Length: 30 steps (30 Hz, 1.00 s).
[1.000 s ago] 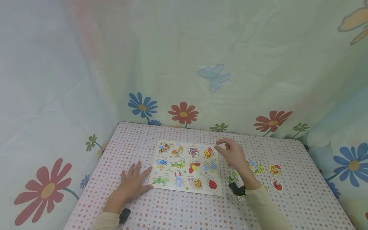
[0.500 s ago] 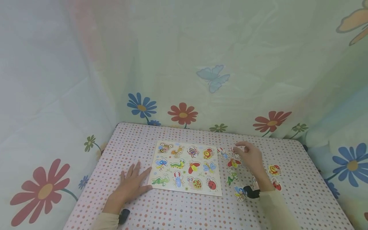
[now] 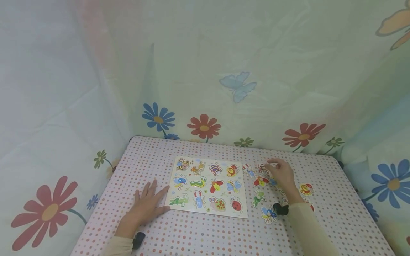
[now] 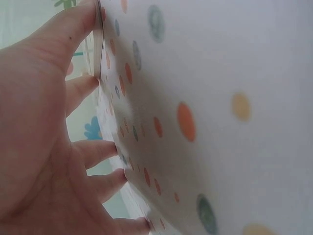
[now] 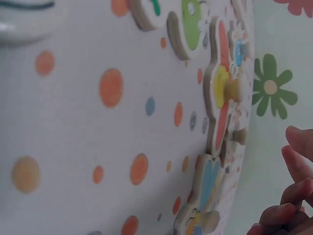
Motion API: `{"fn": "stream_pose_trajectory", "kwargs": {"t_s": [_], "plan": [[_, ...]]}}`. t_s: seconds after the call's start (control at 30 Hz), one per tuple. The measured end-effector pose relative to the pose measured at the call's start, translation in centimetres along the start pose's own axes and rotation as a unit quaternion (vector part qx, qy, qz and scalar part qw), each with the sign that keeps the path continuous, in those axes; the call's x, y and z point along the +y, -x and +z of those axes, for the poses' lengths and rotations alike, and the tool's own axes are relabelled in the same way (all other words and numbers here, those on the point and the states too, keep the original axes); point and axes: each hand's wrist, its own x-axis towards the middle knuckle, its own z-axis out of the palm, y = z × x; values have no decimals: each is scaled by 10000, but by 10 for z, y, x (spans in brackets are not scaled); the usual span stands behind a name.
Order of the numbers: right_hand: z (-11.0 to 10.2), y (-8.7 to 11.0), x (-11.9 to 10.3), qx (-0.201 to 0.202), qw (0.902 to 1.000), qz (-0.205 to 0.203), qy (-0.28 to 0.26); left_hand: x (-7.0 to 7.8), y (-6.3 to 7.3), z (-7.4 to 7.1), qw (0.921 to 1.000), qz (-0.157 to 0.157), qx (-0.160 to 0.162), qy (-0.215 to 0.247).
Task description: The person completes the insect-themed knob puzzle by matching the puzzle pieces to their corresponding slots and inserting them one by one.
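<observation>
In the head view, a pale puzzle board (image 3: 206,212) printed with colourful insects lies flat on the table. My left hand (image 3: 147,206) rests with spread fingers at the board's left side, thumb and index fingertips right at its edge. My right hand (image 3: 282,174) hovers over the loose puzzle pieces, thumb and index finger apart and nothing between them. Near its fingertips lies the spider piece (image 3: 263,169), with the red-winged bug piece (image 3: 261,181) just below. The right wrist view shows a wooden knob (image 5: 233,90) standing up from the red-winged piece.
Right of the board lie more pieces: a stag beetle (image 3: 248,171), a grasshopper (image 3: 258,197), a blue fly (image 3: 268,214) and a red-and-yellow butterfly (image 3: 306,189). My right forearm covers others. A dotted cloth (image 3: 195,238) covers the table; a flower-printed curtain (image 3: 198,92) hangs behind it.
My right hand has moved right, from the board's upper right corner to over the loose pieces, uncovering the stag beetle, spider and red-winged pieces. My left hand has stayed put.
</observation>
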Motion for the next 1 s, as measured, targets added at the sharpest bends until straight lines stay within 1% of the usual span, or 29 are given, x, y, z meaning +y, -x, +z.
{"fn": "stream_pose_trajectory", "kwargs": {"t_s": [0.1, 0.2, 0.37, 0.5, 0.6, 0.73, 1.0], "plan": [[4, -5, 4, -116, 9998, 158, 37, -1, 0, 0, 10000, 8, 5, 30], [9, -9, 5, -201, 9988, 427, 135, -1, -1, 1, 10000, 17, 0, 46], [14, -11, 4, -271, 9971, 663, 256, -1, -1, 0, 10000, 29, -14, 57], [17, -10, 7, -419, 9963, 695, 288, -1, -1, -1, 9999, 25, -26, 108], [17, -9, 9, -496, 9963, 630, 310, 0, -1, -1, 9999, 34, -37, 109], [18, -10, 9, -507, 9965, 591, 309, 0, -1, -2, 9999, 32, -45, 94], [20, -13, 9, -546, 9953, 733, 325, -2, -1, -2, 9999, 19, -60, 96]]}}
